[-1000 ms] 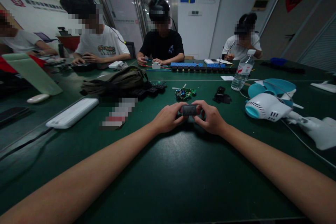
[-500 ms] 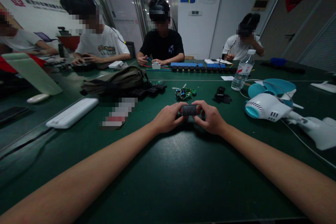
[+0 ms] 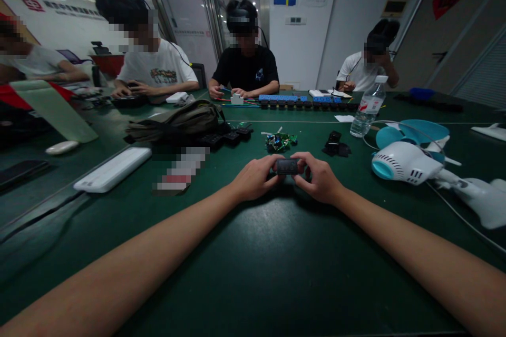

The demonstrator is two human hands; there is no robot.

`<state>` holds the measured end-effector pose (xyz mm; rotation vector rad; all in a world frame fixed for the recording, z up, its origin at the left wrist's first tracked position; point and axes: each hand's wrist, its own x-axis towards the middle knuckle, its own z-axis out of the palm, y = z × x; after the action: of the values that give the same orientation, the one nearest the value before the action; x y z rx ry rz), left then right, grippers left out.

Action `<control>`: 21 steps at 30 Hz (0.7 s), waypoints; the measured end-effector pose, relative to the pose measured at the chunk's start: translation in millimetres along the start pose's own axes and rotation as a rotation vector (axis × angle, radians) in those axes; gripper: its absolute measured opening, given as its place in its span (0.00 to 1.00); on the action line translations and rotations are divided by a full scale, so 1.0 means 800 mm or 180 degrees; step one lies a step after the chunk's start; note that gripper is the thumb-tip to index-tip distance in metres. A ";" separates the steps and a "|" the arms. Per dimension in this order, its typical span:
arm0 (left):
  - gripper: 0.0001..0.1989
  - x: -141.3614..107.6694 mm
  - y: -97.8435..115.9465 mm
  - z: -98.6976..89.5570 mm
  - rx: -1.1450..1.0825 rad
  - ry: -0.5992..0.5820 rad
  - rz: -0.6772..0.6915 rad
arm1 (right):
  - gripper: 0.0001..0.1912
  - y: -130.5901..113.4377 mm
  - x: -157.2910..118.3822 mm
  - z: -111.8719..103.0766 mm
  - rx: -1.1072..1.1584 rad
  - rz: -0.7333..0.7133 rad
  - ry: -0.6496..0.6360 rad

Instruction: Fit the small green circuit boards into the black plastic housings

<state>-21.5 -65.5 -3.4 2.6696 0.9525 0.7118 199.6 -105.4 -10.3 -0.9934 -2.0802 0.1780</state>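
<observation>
1. Bare forearms reach in from the lower corners of the head view and converge; the left hand (image 3: 256, 178) and right hand (image 3: 317, 178) face each other, fingers curled.
2. The small black case (image 3: 287, 166) has its long axis running left to right, its broad face toward the camera.
3. It sits between the hands, its left end pinched by the left fingers, its right end by the right, just nearer than the green circuit boards (image 3: 280, 141).
</observation>
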 end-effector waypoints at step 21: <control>0.19 0.000 0.000 0.000 0.0082 -0.0011 0.0011 | 0.18 0.001 0.000 0.000 0.0015 0.0051 -0.0041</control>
<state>-21.4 -65.6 -3.5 2.6945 0.9627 0.7000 200.1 -105.3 -10.3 -1.0087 -2.0830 0.1979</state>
